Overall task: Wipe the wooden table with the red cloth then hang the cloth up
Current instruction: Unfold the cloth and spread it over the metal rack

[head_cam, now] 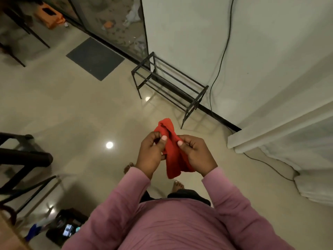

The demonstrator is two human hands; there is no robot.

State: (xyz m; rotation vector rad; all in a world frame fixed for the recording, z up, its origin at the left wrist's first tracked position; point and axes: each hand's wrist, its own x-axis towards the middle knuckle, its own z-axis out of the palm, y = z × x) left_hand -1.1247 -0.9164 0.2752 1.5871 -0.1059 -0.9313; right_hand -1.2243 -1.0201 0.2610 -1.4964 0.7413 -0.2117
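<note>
The red cloth (173, 154) is bunched up between both my hands, held in front of my body above the shiny floor. My left hand (153, 152) pinches its left edge with thumb and fingers. My right hand (196, 154) grips its right side, and the lower end of the cloth hangs down between my wrists. A black metal rack (171, 87) with thin horizontal bars stands by the white wall, ahead of my hands and apart from them. A corner of the wooden table (9, 233) shows at the bottom left edge.
Dark chairs (23, 159) stand at the left. A grey mat (95, 58) lies on the floor near a glass door. A black cable (216, 73) runs down the wall. White curtains (295, 141) pool on the floor at the right. A small stool (66, 226) with a phone sits lower left.
</note>
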